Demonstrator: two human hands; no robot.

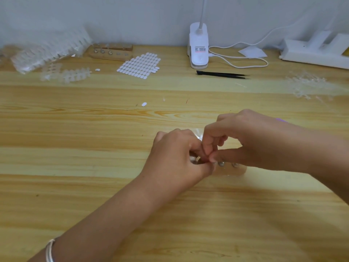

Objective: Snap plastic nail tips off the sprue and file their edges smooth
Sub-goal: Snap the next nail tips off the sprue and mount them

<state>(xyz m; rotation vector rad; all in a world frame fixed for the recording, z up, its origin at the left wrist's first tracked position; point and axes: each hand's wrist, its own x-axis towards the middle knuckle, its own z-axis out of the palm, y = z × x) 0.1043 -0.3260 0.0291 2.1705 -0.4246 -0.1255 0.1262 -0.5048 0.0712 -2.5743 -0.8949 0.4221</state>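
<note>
Fingers (211, 142) on both hands curled tight, tips meeting mid-tabletop (94, 186). Left hand (175, 159) and right hand (253, 138) both pinch a clear plastic piece (197, 133). Only its top shows, poking up between the knuckles. Can't tell tip from sprue. Small gold bit (198, 158) visible inside the left grip, unclear what. Wood block (238, 170) with metal studs (221, 163) sits just under the right thumb. Far left: bag of tips (47, 50), loose sprues (75, 74), second block (113, 53), sticker sheet (139, 65). Back centre: clip lamp (198, 46), black tweezers (222, 75) in front of it. Far right: clear sprue pile (307, 86), power strip (317, 53). All well apart from the hands.
</note>
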